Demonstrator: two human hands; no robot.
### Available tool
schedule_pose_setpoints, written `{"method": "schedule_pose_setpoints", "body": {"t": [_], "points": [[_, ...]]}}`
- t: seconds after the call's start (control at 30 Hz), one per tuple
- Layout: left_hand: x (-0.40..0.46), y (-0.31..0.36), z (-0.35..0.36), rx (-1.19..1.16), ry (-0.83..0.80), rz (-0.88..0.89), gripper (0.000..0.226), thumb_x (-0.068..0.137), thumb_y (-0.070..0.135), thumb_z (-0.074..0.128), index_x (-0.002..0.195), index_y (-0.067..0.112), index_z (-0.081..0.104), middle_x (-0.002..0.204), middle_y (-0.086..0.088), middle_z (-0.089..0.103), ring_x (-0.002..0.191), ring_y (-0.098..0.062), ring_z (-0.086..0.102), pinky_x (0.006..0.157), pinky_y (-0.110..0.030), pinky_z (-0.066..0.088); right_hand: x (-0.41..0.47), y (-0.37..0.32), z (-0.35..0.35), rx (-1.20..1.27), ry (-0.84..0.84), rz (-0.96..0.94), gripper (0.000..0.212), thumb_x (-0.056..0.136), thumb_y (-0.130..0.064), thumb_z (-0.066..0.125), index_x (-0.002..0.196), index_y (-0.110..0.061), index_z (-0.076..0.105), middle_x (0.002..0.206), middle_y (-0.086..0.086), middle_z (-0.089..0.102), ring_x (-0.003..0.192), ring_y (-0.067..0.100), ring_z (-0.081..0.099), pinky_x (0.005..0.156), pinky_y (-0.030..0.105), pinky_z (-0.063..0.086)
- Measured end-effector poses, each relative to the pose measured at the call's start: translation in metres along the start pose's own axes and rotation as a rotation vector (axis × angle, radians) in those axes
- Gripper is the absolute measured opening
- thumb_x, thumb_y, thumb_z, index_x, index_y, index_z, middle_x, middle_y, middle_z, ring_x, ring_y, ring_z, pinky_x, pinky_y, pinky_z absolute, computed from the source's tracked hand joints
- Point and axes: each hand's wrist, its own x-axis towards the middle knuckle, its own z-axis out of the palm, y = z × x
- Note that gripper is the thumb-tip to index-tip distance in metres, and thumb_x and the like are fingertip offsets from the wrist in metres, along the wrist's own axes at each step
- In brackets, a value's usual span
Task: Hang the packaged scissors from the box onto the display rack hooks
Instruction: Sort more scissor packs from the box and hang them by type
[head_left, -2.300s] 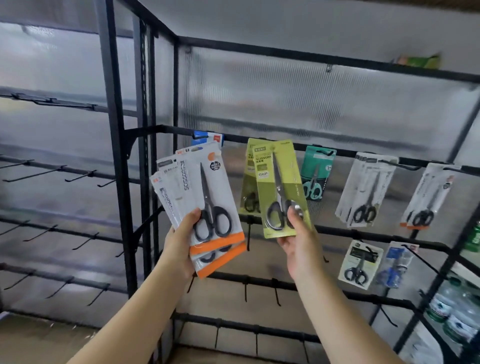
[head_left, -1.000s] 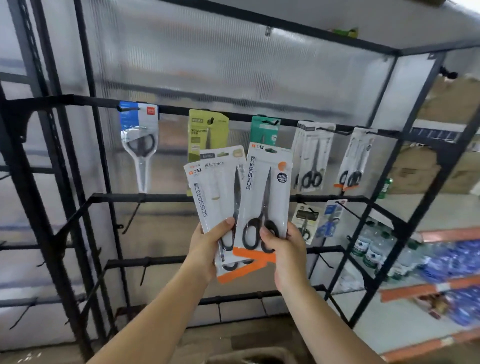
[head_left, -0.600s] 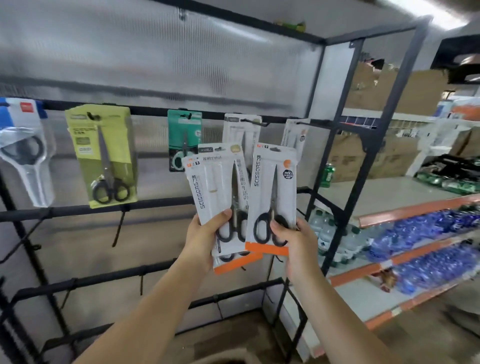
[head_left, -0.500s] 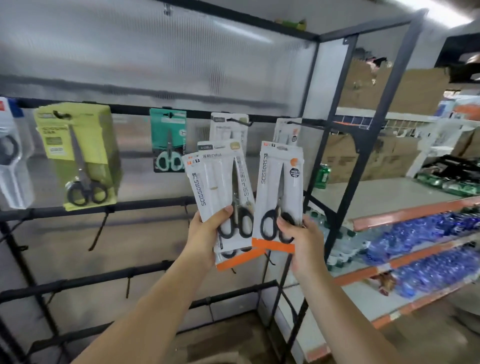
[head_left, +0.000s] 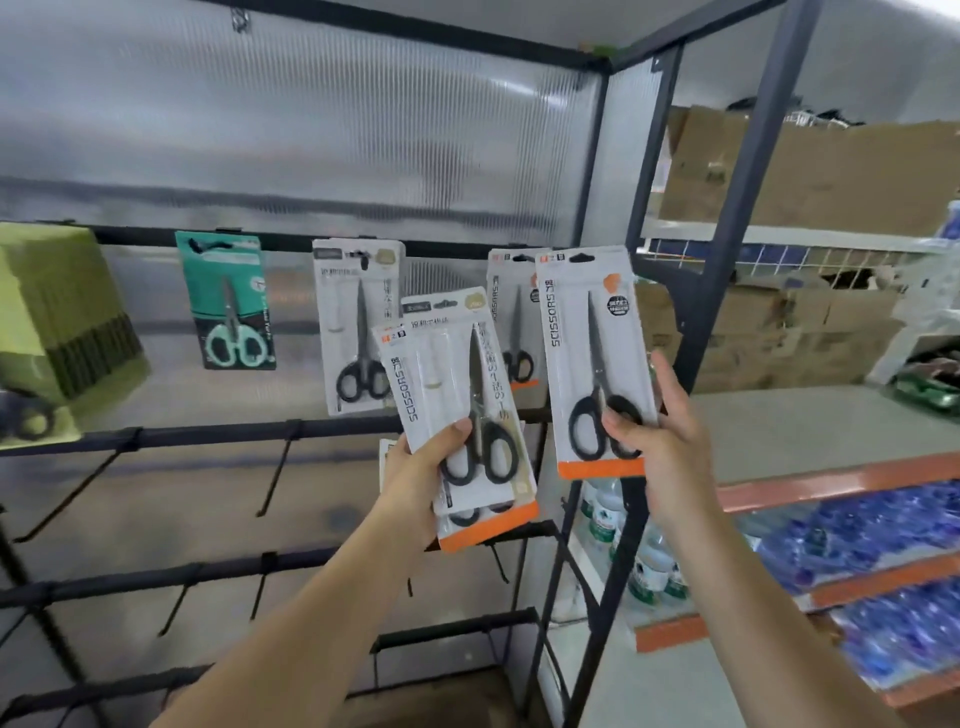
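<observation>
Right hand (head_left: 657, 441) up at chest height, pinching a single white pack of scissors (head_left: 592, 358) near its orange bottom strip: thumb pressed on the front over the black handle loops, fingers wrapped behind the right edge. Pack held upright, its top hang-hole level with the top rail of the display rack (head_left: 291, 244), just in front of the white-and-orange pack already hanging (head_left: 511, 322) at the right end. Whether the hole touches a hook, cannot tell.

Left hand (head_left: 421, 478) lower and left, gripping a fanned stack of packs (head_left: 457, 410), thumb clamped across the front card by the scissor handles, fingers hidden behind. Stack tilted slightly left, orange strips poking out below the palm.

On the rail, left to right: green packs (head_left: 57, 322), a teal pack (head_left: 228, 301), a white pack (head_left: 353, 322). Lower hooks (head_left: 275, 478) bare. Off right, shelves with bottled water (head_left: 649, 566) and cardboard boxes (head_left: 810, 171).
</observation>
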Motion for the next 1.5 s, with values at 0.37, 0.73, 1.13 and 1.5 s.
{"method": "schedule_pose_setpoints", "body": {"t": [0.37, 0.73, 1.13, 1.5], "points": [[0.018, -0.011, -0.004, -0.006, 0.082, 0.053, 0.061, 0.058, 0.018, 0.079, 0.115, 0.008, 0.059, 0.093, -0.015, 0.074, 0.079, -0.031, 0.072, 0.058, -0.04, 0.057, 0.018, 0.037, -0.013, 0.032, -0.054, 0.044, 0.073, 0.074, 0.012, 0.066, 0.136, -0.022, 0.048, 0.113, -0.016, 0.067, 0.103, 0.005, 0.064, 0.079, 0.016, 0.053], [0.024, 0.008, -0.007, 0.074, 0.072, 0.15, 0.057, 0.06, 0.018, 0.078, 0.113, 0.006, 0.061, 0.092, -0.014, 0.074, 0.079, -0.029, 0.072, 0.06, -0.037, 0.057, 0.094, 0.048, 0.051, -0.313, -0.084, 0.009, 0.068, 0.088, -0.004, 0.059, 0.147, -0.023, 0.031, 0.138, -0.001, 0.048, 0.083, -0.003, 0.056, 0.062, 0.004, 0.045], [0.014, 0.0, -0.026, 0.109, 0.071, 0.135, 0.06, 0.06, 0.019, 0.077, 0.117, 0.006, 0.059, 0.094, -0.016, 0.073, 0.082, -0.032, 0.072, 0.062, -0.039, 0.057, -0.007, 0.058, 0.072, -0.34, -0.557, 0.192, 0.023, 0.075, -0.048, 0.07, 0.095, -0.038, 0.061, 0.102, -0.013, 0.069, 0.092, -0.001, 0.062, 0.086, 0.026, 0.052], [-0.02, -0.001, -0.063, -0.107, 0.144, 0.142, 0.059, 0.079, 0.021, 0.063, 0.134, 0.006, 0.049, 0.125, -0.027, 0.058, 0.115, -0.046, 0.055, 0.098, -0.063, 0.041, -0.047, 0.074, 0.111, 0.012, -0.293, 0.23, 0.005, 0.088, -0.008, 0.062, 0.083, -0.009, 0.063, 0.076, 0.007, 0.062, 0.075, 0.022, 0.058, 0.074, 0.034, 0.047]]}}
